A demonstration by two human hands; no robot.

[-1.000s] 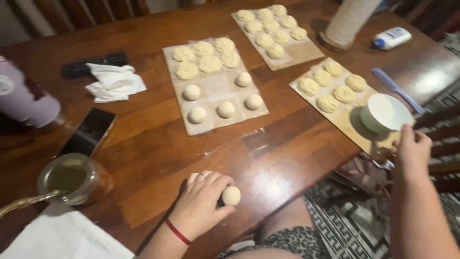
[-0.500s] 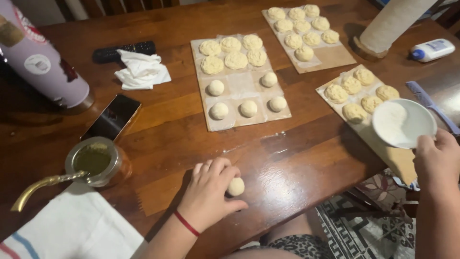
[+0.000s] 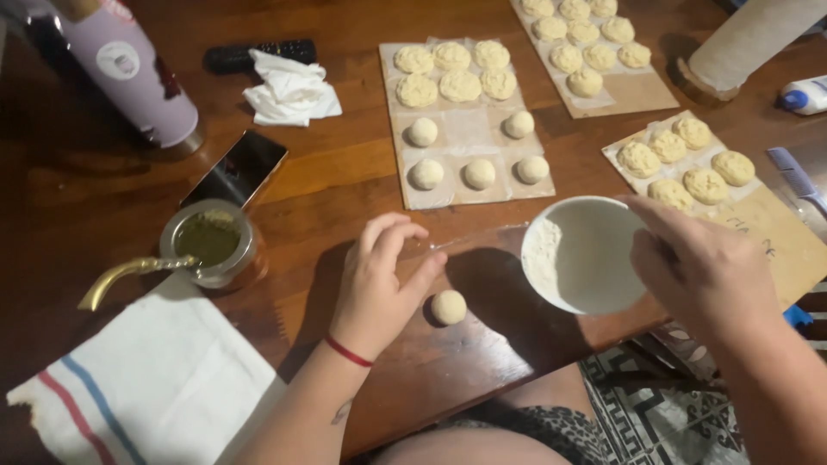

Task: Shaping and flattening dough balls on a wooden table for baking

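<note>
Bowl (image 3: pixel 590 255) of flour has come over from the far right w/ my right hand (image 3: pixel 699 267), fingers curled over its rim, now just beside the dough ball (image 3: pixel 449 306). Left hand (image 3: pixel 379 280) has let go: open, fingertips raised, ball on the wooden table (image 3: pixel 345 176) touching its thumb side. I read that as rolling done, flouring up next.

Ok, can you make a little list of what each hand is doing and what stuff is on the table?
left hand: flat on the wooden table, beside a dough ball
right hand: holding the white bowl by its rim
in the bowl: some white flour on one side
middle sheet: round balls and flattened dough pieces
other sheets: flattened dough pieces
near left: metal cup with a straw, striped cloth, dark phone
far left: lilac bottle, crumpled napkin
</note>
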